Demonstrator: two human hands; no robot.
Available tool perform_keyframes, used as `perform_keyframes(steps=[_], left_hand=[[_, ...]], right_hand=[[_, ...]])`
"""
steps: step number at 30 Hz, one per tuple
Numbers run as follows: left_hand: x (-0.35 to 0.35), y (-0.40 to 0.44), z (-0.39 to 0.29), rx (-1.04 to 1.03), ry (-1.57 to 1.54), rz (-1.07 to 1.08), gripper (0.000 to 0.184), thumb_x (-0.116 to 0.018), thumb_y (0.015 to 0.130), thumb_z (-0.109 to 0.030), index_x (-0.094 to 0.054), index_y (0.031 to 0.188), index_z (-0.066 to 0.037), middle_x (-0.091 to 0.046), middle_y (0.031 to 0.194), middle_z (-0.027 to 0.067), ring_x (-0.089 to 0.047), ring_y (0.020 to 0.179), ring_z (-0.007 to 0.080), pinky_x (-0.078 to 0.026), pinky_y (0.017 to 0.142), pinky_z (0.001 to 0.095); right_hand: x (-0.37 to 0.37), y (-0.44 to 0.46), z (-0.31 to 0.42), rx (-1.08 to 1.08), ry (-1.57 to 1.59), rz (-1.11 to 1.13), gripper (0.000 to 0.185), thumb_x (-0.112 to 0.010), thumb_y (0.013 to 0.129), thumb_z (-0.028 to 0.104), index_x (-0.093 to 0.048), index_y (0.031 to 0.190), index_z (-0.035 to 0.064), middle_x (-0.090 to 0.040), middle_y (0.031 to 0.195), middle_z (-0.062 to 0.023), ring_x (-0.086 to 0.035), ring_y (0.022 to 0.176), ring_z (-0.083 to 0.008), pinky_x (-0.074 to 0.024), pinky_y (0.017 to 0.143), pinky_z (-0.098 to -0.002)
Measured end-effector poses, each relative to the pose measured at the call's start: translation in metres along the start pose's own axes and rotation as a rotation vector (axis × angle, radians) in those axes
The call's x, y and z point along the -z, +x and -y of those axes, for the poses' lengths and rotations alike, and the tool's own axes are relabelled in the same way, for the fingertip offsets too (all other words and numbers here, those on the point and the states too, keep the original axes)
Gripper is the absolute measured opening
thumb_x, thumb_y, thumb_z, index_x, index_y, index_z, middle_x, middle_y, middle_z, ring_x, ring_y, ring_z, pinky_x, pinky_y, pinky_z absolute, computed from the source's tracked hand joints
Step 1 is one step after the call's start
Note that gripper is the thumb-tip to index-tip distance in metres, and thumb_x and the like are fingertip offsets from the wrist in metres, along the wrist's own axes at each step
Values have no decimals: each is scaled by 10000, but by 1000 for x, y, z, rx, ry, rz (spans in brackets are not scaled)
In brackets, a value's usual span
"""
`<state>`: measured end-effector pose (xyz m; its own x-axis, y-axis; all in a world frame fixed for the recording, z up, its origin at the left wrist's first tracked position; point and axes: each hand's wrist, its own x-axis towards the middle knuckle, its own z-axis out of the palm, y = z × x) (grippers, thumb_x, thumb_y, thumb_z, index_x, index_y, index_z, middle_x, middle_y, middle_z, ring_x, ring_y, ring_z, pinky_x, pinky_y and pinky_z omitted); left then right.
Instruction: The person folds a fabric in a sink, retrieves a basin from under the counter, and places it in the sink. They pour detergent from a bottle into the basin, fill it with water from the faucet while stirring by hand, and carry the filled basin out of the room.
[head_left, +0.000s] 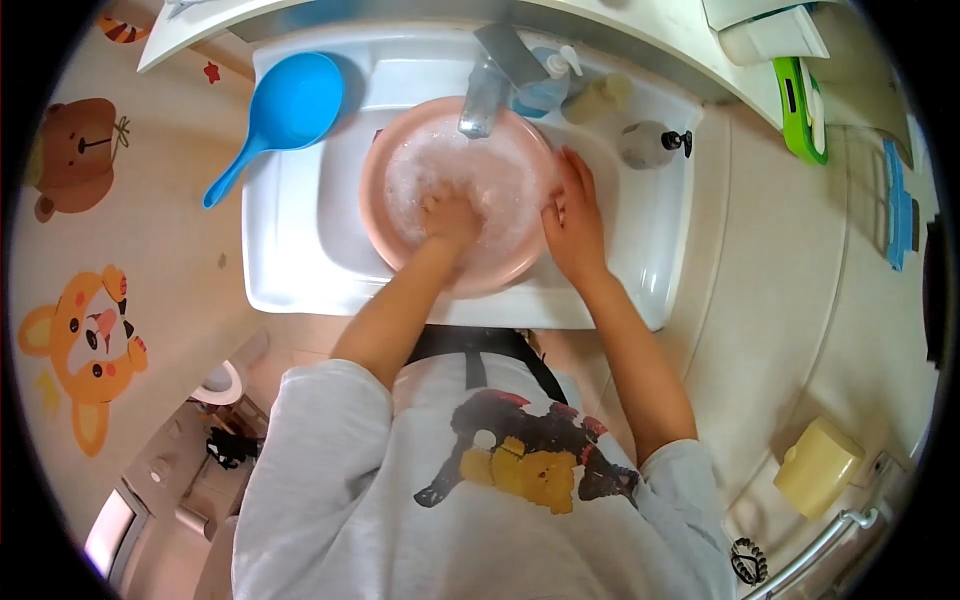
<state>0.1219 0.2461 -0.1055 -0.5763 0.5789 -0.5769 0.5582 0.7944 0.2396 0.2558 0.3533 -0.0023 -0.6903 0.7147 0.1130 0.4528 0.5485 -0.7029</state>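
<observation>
Head view: the left hand point(452, 215) reaches down into a pink basin point(373, 200), its fingers partly sunk in foamy water point(512, 185); how far they are curled, or whether they hold anything under the suds, I cannot tell. The right hand point(575, 222) is open, its fingers extended and lying close together, thumb side against the basin's right rim without gripping it. The basin sits in a white sink point(280, 235), near the middle, reaching close to the front edge. A metal faucet point(481, 105) extends over the basin's back rim. On the sink's back left corner lies a blue dipper point(297, 103), handle across the left edge. Along the back edge, right of the faucet, stand a bluish pump bottle point(540, 96) and a beige container point(597, 100); a clear black-topped pump bottle point(645, 148) is near the back right corner.
</observation>
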Motion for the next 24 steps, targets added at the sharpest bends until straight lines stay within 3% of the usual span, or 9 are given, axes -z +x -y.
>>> perform_keyframes(steps=[1,3,6,9,12,13,15,18,24], left_hand=[[0,0,6,-212,118,91,617,-582,910,-351,-407,1483,-206,-272,1588,115,-236,1465,314,-128,1191,543],[10,8,29,-626,350,253,594,-575,914,-342,-432,1470,-192,-280,1586,110,-224,1470,302,-119,1196,533],[-15,9,33,-151,46,-147,545,-584,906,-303,-488,1426,-173,-419,1508,101,-322,1432,265,-128,1202,507],[1,8,40,-461,254,-12,511,-591,899,-264,-513,1395,-168,-543,1395,94,-434,1358,270,-175,1188,501],[44,-24,27,-347,69,-205,421,-556,873,-152,-592,1289,-97,-616,1277,122,-513,1276,289,-306,1133,457],[58,-31,26,-312,14,-151,412,-561,867,-133,-598,1273,-80,-607,1288,135,-518,1267,301,-333,1117,444],[75,-44,27,-234,-101,-41,393,-572,854,-95,-611,1242,-46,-588,1310,161,-527,1249,325,-386,1085,417],[32,-31,58,-387,-269,-515,384,-572,838,-41,-622,1219,-15,-578,1316,188,-547,1211,362,-427,1053,409],[53,-21,59,-367,-396,-300,386,-550,855,-4,-614,1235,8,-586,1295,225,-559,1209,355,-455,1018,408]], right_hand=[[-1,-18,-12,-98,64,0,563,-526,864,-28,-441,1414,62,-458,1426,-126,-619,1045,-223,-516,799,-309],[6,-46,-20,-265,137,1,496,-532,866,-5,-488,1358,36,-498,1373,-146,-629,1003,-225,-521,801,-318],[8,-79,-38,-388,198,-29,412,-538,868,11,-551,1280,23,-573,1255,-140,-635,893,-198,-520,744,-308],[8,-110,-68,-574,286,17,350,-531,877,17,-592,1221,24,-629,1143,-112,-633,840,-180,-517,712,-300],[1,-115,-71,-754,537,-5,310,-519,892,27,-613,1187,33,-657,1075,-87,-632,833,-164,-513,714,-295],[-1,-117,-69,-808,636,-28,300,-516,897,31,-618,1179,37,-663,1057,-79,-632,831,-156,-511,715,-293],[-7,-118,-64,-758,662,-45,289,-523,901,31,-624,1172,38,-667,1046,-71,-632,830,-152,-509,718,-287],[-18,-101,-58,-511,549,-133,284,-539,907,33,-626,1178,41,-671,1026,-68,-627,822,-147,-502,711,-285],[10,16,-1,21,102,-173,366,-552,898,32,-617,1253,100,-644,940,-107,-628,787,-271,-509,719,-379]])
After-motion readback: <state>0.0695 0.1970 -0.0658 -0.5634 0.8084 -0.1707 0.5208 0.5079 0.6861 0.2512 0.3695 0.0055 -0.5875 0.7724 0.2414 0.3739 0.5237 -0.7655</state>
